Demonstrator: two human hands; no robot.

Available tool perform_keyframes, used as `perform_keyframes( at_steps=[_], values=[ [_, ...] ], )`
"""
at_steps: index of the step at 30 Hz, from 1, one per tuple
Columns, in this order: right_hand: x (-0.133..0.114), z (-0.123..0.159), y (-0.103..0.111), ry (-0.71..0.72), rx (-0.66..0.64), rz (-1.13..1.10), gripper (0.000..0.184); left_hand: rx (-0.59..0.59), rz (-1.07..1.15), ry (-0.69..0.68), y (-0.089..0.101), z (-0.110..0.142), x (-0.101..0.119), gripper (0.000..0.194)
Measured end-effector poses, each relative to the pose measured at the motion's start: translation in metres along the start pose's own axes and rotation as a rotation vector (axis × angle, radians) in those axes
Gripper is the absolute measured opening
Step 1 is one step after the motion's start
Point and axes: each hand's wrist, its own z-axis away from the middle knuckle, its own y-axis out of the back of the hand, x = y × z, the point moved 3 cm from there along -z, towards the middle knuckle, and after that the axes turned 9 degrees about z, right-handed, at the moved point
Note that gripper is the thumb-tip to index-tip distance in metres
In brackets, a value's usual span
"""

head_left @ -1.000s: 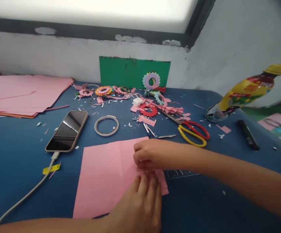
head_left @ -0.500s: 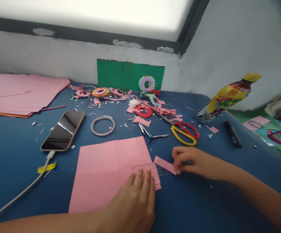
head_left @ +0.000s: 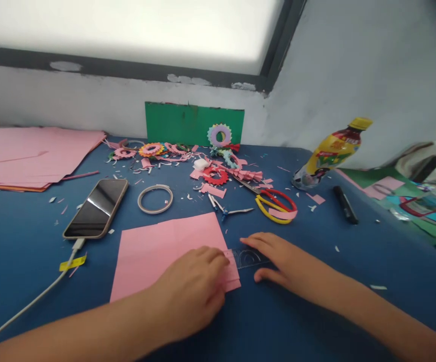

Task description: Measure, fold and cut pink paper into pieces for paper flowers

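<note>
Head view, looking down at a blue table (head_left: 56, 281) whose far edge meets a wall. Pink paper (head_left: 153, 256) lies flat mid-table, its near right corner showing more than one layer. The left hand (head_left: 190, 286) curls over the paper's right edge and one end of a clear plastic ruler (head_left: 248, 258), probably to keep both from slipping; its fingertips are hidden, so whether it pinches anything cannot be told. The right hand (head_left: 276, 259) is loose and spread, gripping nothing visible, thumb and fingers about the ruler's other end, which sticks out past the paper; contact is unclear. Beyond it, a pink strip (head_left: 283, 214) rests across the handles of red-and-yellow scissors (head_left: 264, 192), beside compasses (head_left: 224, 213), all seemingly within easy reach. A bottle (head_left: 329, 155) stands near the far right corner; cut-paper rings (head_left: 215, 175) and scraps crowd the far edge, perhaps to free working space.
</note>
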Motion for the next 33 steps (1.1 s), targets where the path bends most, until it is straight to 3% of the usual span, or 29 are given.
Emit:
perform_keyframes(
  at_steps=[3, 6, 9, 13, 17, 20, 25, 27, 30, 33],
  values=[
    [-0.012, -0.009, 0.005, 0.050, -0.138, -0.009, 0.042, 0.156, 0.058, 0.115, 0.031, -0.005, -0.009, 0.028],
    [-0.014, -0.016, 0.017, 0.073, -0.201, -0.007, 0.034, 0.157, -0.005, 0.224, 0.050, -0.001, -0.010, 0.023],
    [-0.011, -0.018, 0.023, 0.075, -0.217, -0.021, 0.029, 0.138, -0.074, 0.262, 0.055, 0.007, -0.002, 0.022],
    [0.006, -0.015, 0.025, -0.012, -0.020, -0.002, 0.023, 0.084, -0.155, 0.235, 0.042, 0.015, -0.001, 0.018],
    [0.028, -0.008, 0.024, -0.121, 0.164, -0.026, 0.031, -0.085, -0.176, -0.073, 0.022, 0.010, -0.005, 0.028],
    [0.033, -0.004, 0.023, -0.096, 0.195, -0.165, 0.035, -0.128, -0.282, -0.239, 0.010, 0.004, -0.005, 0.018],
    [0.014, -0.002, 0.023, 0.040, 0.130, -0.163, 0.040, -0.054, -0.648, -0.416, -0.012, 0.004, 0.009, 0.012],
    [0.005, -0.003, 0.020, 0.102, 0.096, -0.121, 0.039, -0.030, -0.718, -0.393, -0.020, 0.006, 0.016, 0.011],
    [-0.002, -0.006, 0.013, 0.203, 0.030, -0.086, 0.041, -0.037, -0.740, -0.252, -0.027, 0.010, 0.025, 0.013],
    [-0.002, -0.006, 0.008, 0.281, 0.041, -0.066, 0.041, -0.055, -0.714, -0.151, -0.033, 0.015, 0.029, 0.017]
  ],
)
